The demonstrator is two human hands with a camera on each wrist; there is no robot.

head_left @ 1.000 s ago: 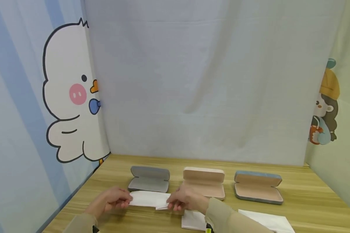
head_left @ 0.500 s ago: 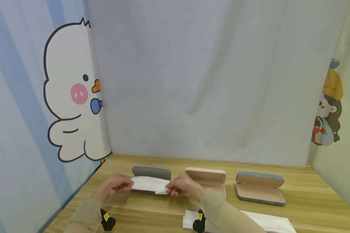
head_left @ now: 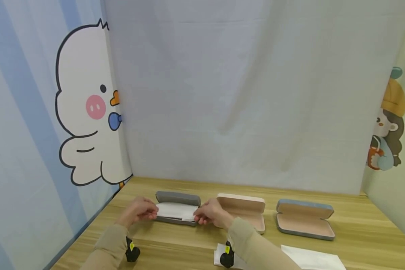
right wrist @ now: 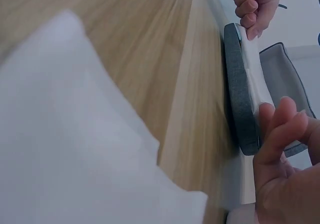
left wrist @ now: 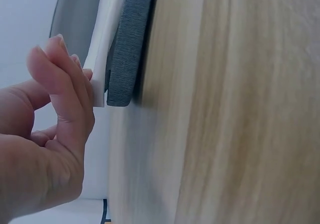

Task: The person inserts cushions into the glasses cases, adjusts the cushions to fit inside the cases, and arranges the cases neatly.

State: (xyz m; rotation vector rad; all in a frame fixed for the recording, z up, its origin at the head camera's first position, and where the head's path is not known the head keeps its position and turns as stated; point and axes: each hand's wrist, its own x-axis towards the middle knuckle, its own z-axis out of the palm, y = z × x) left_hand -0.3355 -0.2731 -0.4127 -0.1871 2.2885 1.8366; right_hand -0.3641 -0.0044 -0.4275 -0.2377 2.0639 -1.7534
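Observation:
A folded white tissue-like sheet (head_left: pixel 173 210) lies across the lower half of an open grey glasses case (head_left: pixel 178 197), its ends at the case's rim. At its left end my left hand (head_left: pixel 141 210) pinches it between thumb and fingers. My right hand (head_left: pixel 213 213) pinches the other end, close beside the open pink glasses case (head_left: pixel 243 204). Seen in the left wrist view, the sheet's end (left wrist: pixel 100 91) sticks out slightly past the case wall (left wrist: pixel 129 49). Both hands appear in the right wrist view, one at each end of the sheet (right wrist: pixel 254 69).
An open blue glasses case (head_left: pixel 305 219) with a peach lining stands to the right. Two more folded white sheets lie near the front, one partly behind the right forearm (head_left: pixel 219 255), the other further right (head_left: pixel 318 258). A grey curtain (head_left: pixel 243 93) hangs behind the wooden table (head_left: pixel 175 243).
Both hands have carried the white sheet away from the table's front and down onto the grey case. The other cases and sheets stay in place.

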